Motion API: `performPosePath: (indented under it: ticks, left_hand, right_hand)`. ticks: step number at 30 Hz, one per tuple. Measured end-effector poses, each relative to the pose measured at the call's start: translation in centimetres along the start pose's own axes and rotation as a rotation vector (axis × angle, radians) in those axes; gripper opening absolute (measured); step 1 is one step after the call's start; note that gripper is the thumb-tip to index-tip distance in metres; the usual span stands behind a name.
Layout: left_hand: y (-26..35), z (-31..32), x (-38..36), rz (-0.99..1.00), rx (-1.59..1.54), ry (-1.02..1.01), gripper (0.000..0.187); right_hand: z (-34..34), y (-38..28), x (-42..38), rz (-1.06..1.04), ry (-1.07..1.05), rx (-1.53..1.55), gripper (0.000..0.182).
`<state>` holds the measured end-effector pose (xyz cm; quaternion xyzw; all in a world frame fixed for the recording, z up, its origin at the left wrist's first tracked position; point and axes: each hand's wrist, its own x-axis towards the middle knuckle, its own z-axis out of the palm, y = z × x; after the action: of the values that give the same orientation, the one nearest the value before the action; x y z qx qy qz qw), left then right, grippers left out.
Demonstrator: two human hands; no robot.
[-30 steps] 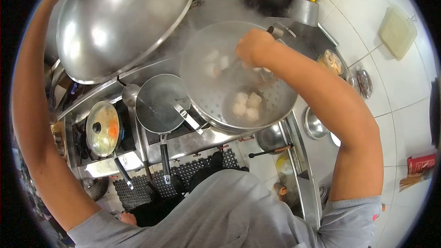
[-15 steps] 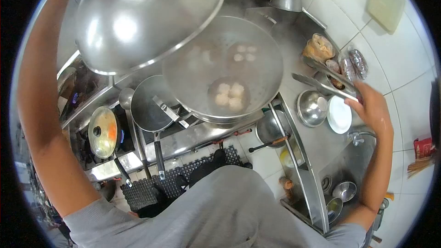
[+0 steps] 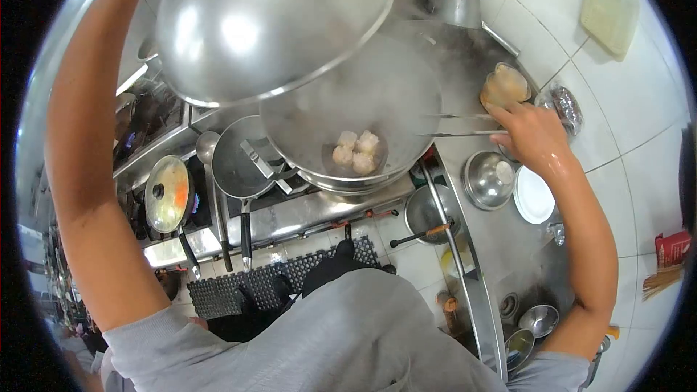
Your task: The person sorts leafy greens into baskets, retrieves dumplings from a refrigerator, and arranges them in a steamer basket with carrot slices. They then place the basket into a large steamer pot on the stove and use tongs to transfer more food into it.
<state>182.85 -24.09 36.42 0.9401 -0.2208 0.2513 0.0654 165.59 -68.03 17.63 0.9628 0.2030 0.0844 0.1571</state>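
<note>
Over the steaming wok, we raise the domed lid, left grip hidden, while our right hand pinches tongs toward the dumplings.

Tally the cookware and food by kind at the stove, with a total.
Domed lid, raised over the steamer: 1
Steamer pan: 1
Tongs in the right hand: 1
Dumplings: 4, as far as steam lets me tell
Frying pan: 1
Glass-lidded pan: 1
Total: 9
</note>
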Motion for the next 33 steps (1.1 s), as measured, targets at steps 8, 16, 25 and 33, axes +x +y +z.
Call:
performPosePath:
  ticks: [8, 16, 25, 33]
  left_hand:
    - [-5.3, -1.5, -3.5, 0.06, 0.165, -0.053, 0.048]
    - [-4.4, -1.9, -6.1, 0.102, 0.057, -0.375, 0.04]
    - [-12.1, 0.6, -5.4, -0.152, 0.211, -0.111, 0.06]
    - [-2.8, 0.1, -7.2, -0.173, 0.05, 0.012, 0.041]
  right_hand:
    - [-2.1, 3.4, 0.1, 0.061, 0.021, -0.071, 0.043]
    - [5.5, 8.4, -14.8, 0.856, -0.026, 0.79, 0.052]
    - [10.7, 1.8, -18.5, 0.82, 0.113, 0.948, 0.035]
    - [1.5, -0.8, -5.1, 0.074, 0.224, 0.155, 0.041]
